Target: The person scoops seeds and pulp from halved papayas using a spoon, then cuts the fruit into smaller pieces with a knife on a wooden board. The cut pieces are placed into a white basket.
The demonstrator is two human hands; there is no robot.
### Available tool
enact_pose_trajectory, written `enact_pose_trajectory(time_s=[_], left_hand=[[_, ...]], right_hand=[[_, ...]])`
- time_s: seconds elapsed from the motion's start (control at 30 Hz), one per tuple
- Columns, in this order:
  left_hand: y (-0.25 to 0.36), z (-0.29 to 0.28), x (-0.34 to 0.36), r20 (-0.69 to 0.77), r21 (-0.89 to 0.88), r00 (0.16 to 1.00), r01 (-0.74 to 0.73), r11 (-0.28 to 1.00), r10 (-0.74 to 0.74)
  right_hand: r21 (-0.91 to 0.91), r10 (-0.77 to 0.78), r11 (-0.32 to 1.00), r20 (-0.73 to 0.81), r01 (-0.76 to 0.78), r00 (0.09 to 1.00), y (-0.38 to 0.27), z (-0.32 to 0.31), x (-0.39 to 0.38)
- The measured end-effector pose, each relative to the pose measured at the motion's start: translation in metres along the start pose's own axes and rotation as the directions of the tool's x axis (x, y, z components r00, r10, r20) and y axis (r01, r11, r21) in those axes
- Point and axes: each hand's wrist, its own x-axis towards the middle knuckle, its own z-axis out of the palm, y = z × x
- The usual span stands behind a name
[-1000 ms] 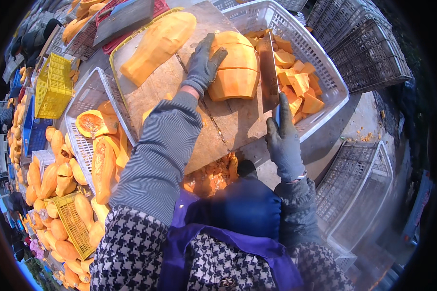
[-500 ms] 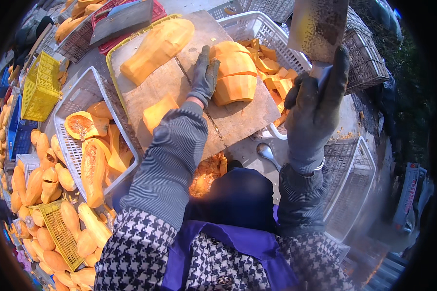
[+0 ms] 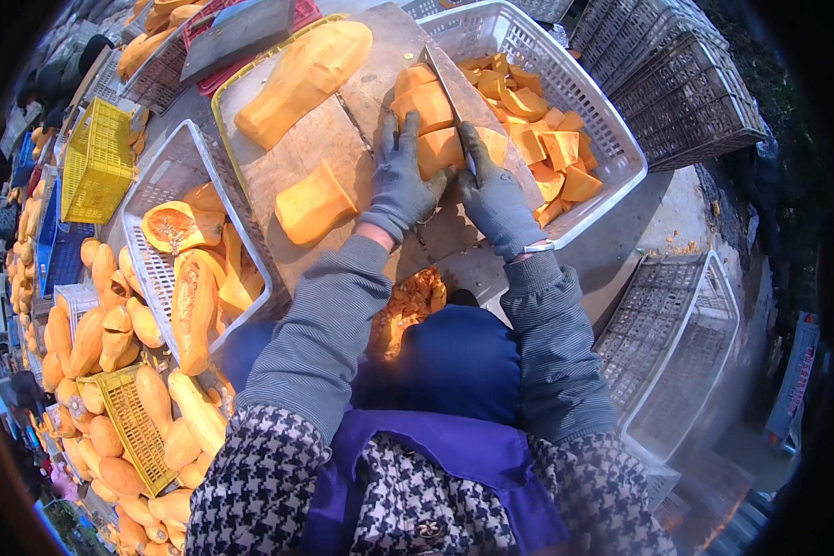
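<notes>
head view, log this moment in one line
left hand: on cut pumpkin; right hand: holding cleaver; chunks: in white crate

Shining in hard sunlight as pale floor right of the fingers, darkening into shadow nearer them. Standing stacked as grey crates up and right of them. Dimming into unclear surroundings farther right.

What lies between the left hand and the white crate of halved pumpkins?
A short peeled pumpkin chunk, resting on the board; the head view shows it between the left hand and that white crate.
</notes>
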Motion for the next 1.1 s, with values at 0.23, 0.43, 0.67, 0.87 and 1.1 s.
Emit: enact_pose_trajectory(time_s=[0.23, 0.43, 0.67, 0.87, 1.1], left_hand=[[0.012, 0.035, 0.029, 0.028, 0.210, 0.998, -0.063, 0.976, 0.058], [0.016, 0.046, 0.049, -0.080, 0.291, 0.997, 0.018, 0.957, 0.006], [0.019, 0.030, 0.066, -0.045, -0.238, 0.994, -0.108, 0.965, 0.100], [-0.055, -0.157, -0.015, 0.232, 0.269, 0.932, 0.214, 0.939, -0.279], [-0.068, -0.169, -0.054, 0.343, 0.174, 0.887, 0.263, 0.949, -0.309]], right_hand=[[0.495, 0.200, 0.810, 0.273, -0.315, 0.941, 0.041, -0.063, 0.020], [0.022, 0.098, 0.995, 0.082, -0.100, 0.992, 0.046, -0.068, -0.036], [0.542, 0.334, 0.826, -0.246, -0.157, 0.910, 0.055, -0.029, -0.089], [0.507, -0.050, 0.859, -0.050, 0.068, 0.998, 0.024, -0.022, -0.050], [0.346, 0.028, 0.936, 0.101, -0.062, 0.994, 0.005, -0.006, 0.023]])
